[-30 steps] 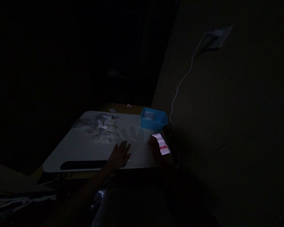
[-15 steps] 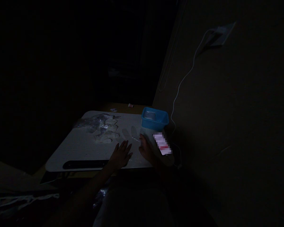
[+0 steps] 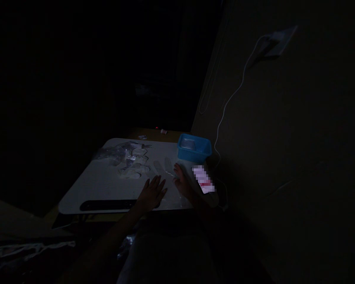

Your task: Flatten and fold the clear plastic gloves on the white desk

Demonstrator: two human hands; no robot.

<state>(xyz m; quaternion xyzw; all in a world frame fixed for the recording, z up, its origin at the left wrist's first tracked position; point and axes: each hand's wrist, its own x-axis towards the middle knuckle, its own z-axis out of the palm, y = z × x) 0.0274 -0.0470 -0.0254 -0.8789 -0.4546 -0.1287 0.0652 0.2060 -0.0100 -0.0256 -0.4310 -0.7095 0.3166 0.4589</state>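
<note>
The room is very dark. My left hand (image 3: 152, 192) lies flat on a small white table (image 3: 106, 185), fingers stretched out, holding nothing. My right hand (image 3: 185, 183) is at the table's right end, closed round a lit phone (image 3: 203, 179) whose screen glows white and red. A blue plastic tub (image 3: 194, 147) stands just behind the phone. Crumpled clear plastic bags (image 3: 127, 157) lie on the far part of the table, apart from both hands.
A wall (image 3: 284, 138) rises on the right with a socket (image 3: 276, 39) and a white cable (image 3: 229, 100) hanging down toward the tub. A dark slot (image 3: 106, 205) runs along the table's near edge. Small objects (image 3: 163, 131) lie on the surface behind the table.
My right hand has tilted the phone and shifted it slightly right and up, nearer the blue tub. My left hand has stayed flat on the table.
</note>
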